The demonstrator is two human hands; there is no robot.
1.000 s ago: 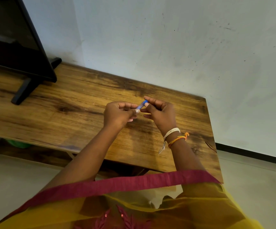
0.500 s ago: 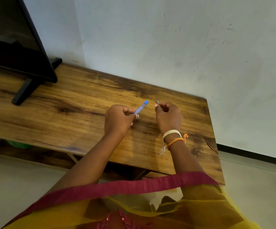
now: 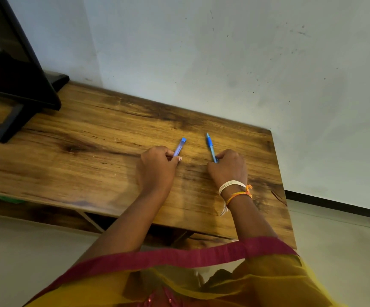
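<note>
Pen [image 3: 210, 148] pinched in right hand [image 3: 228, 168], cap [image 3: 179, 147] in left hand [image 3: 156, 167]

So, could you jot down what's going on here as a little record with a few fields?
Place: wooden table against a pale wall
Left hand: grips a pen cap, its blue end pointing away from the person
Right hand: grips a blue pen, tip towards the wall
Pen and cap: apart, not touching
Right wrist: white and orange threads
Also there: black screen on its stand, at the table's far left
</note>
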